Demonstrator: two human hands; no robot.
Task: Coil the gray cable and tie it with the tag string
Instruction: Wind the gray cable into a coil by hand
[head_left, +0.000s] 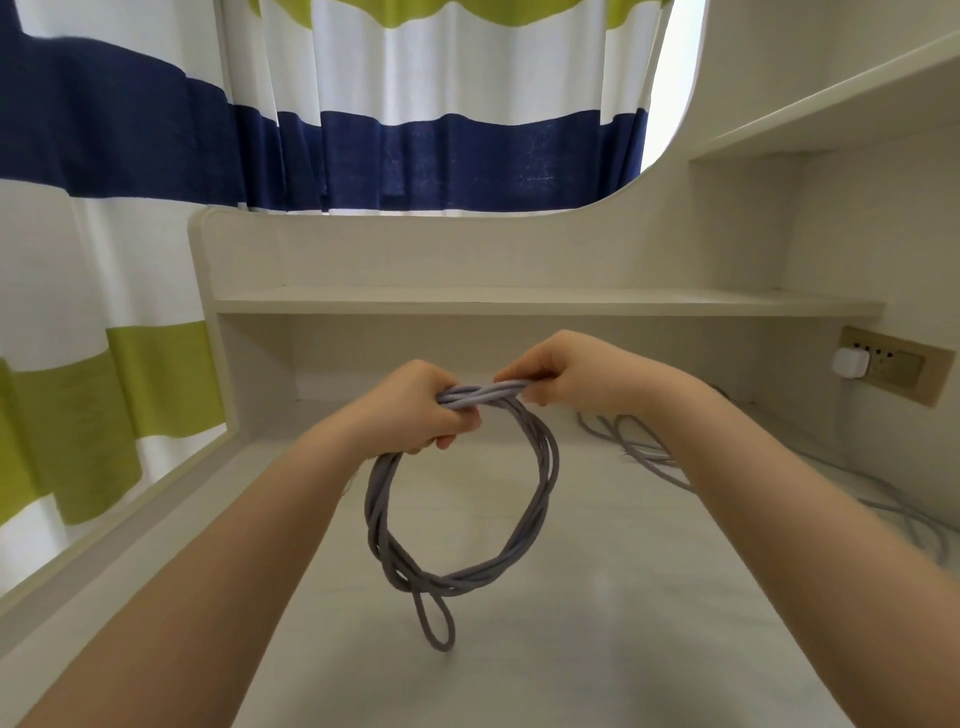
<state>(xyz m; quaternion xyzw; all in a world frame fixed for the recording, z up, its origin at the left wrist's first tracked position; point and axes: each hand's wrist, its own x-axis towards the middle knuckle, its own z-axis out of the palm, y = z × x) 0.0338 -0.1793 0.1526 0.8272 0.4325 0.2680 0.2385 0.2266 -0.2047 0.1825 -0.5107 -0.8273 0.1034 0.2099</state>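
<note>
Two bare hands meet above the pale, smooth desk top (597, 597); the left hand (415, 405) has its fingers curled round the top of a braided gray cable coil (540, 499), and the right hand (566, 371) pinches the same bundle of strands just beside it, fingers folded tight on the cable; the coil hangs below the hands as a round hoop of several turns, with one small loop drooping from its lowest point down toward the desk; more gray cable (654, 457) lies loose on the desk to the right, trailing past the right forearm toward the wall; a cream shelf (519, 301) runs across the back of the desk, with a higher cream shelf (831, 109) at the upper right; a brass-coloured wall socket plate (904, 364) sits low on the right wall with a white plug (850, 362) in it; behind and to the left hangs a curtain (441, 145) striped in white, navy and lime green, daylight showing at its edge.
</note>
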